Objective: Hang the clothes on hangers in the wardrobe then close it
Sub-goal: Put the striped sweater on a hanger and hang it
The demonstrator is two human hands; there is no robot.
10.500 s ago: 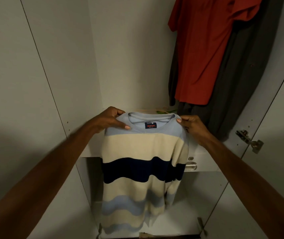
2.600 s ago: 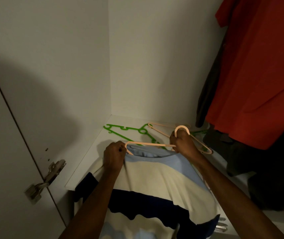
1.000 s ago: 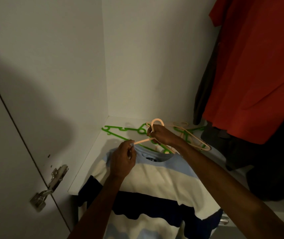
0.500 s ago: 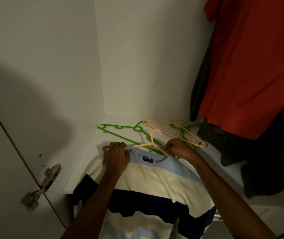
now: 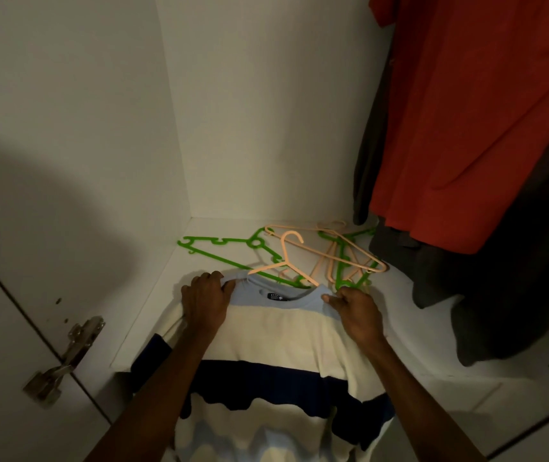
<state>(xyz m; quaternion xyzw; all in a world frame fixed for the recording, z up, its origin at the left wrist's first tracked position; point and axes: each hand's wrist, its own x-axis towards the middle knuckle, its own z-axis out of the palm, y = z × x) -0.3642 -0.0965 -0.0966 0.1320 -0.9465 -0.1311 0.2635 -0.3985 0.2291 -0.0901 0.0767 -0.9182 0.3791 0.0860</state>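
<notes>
Door hinge point(image 5: 66, 358) at far left. Striped sweater point(image 5: 276, 331) lies on wardrobe shelf point(image 5: 153, 315), lower half hanging over the front edge. Left hand point(image 5: 204, 303) grip: fingers curled on left shoulder of collar. Peach hanger point(image 5: 284, 261) sits in neck opening, hook up. Right hand point(image 5: 356, 311) grip: pinching right collar edge. Green hangers point(image 5: 219, 246) behind. Red shirt point(image 5: 466, 111) hanging at right.

Sweater point(image 5: 276, 331) striped light blue, cream, navy; peach hanger point(image 5: 284, 261) in its collar; green hangers point(image 5: 219, 246) beyond the fingertips; red shirt point(image 5: 473, 121), dark grey garment point(image 5: 506, 295).
</notes>
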